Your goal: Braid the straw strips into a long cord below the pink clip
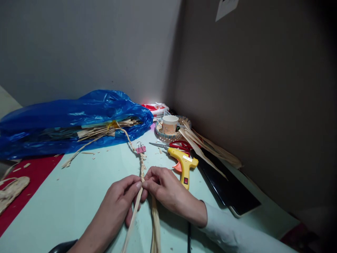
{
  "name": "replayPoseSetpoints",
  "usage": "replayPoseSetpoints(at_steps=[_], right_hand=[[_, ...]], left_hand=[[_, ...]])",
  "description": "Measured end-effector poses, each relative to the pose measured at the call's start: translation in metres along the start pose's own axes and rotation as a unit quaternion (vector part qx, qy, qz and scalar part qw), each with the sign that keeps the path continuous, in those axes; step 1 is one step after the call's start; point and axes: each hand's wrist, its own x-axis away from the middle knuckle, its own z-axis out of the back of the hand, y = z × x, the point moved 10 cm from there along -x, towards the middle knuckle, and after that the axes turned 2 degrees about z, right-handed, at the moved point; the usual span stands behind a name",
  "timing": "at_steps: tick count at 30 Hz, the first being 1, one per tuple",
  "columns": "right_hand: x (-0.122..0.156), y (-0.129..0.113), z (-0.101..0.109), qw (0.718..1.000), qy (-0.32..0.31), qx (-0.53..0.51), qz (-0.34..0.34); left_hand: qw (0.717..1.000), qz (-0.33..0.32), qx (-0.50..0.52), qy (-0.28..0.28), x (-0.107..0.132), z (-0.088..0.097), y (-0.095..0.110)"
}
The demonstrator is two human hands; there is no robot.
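Observation:
A pale braid of dried husk-like strips [142,162] runs down the table toward me. My left hand [123,196] pinches its lower end between thumb and forefinger. My right hand [164,184] grips the same spot from the other side, fingertips nearly touching the left ones. One loose flat strip [133,218] hangs from the left fingers toward me, and a bundle of strips [156,226] trails below the right hand. Farther up, a pink binder clip [141,149] is clamped on the braid, which continues to the dry strips in a blue plastic bag [79,109].
Right of the braid lie a yellow glue gun [185,163] and scissors with red handles [180,144]. Behind them a paper cup [170,124] stands in a woven tray [161,135]. Loose strips [210,144] partly overlie a black flat device [226,189]. A woven piece [13,191] lies left.

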Motion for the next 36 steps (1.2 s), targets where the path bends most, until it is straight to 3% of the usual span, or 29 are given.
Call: replayPoseSetpoints(at_steps=[4, 9, 17, 23, 29, 32, 36], right_hand=[[0.001, -0.010, 0.006, 0.997, 0.011, 0.070, 0.021], [0.002, -0.016, 0.000, 0.997, -0.035, 0.063, 0.033], [0.010, -0.025, 0.002, 0.989, -0.027, 0.142, 0.045], [0.009, -0.030, 0.004, 0.978, -0.059, 0.190, 0.064], [0.014, -0.038, 0.017, 0.959, 0.008, 0.278, 0.056], [0.022, -0.048, 0.008, 0.949, 0.039, 0.298, 0.097], [0.032, -0.055, -0.019, 0.920, 0.012, 0.354, 0.170]], left_hand=[[0.999, -0.021, 0.003, -0.036, -0.001, -0.004, 0.005], [0.997, -0.023, -0.044, -0.059, -0.007, 0.003, 0.003], [0.999, -0.006, -0.011, -0.039, -0.010, 0.002, -0.002], [0.999, 0.003, 0.012, -0.044, -0.013, 0.002, -0.009], [1.000, 0.014, 0.004, -0.014, -0.013, 0.006, -0.013], [1.000, 0.017, 0.018, -0.010, -0.012, 0.005, -0.010], [0.997, 0.040, 0.065, -0.025, -0.009, 0.002, -0.011]])
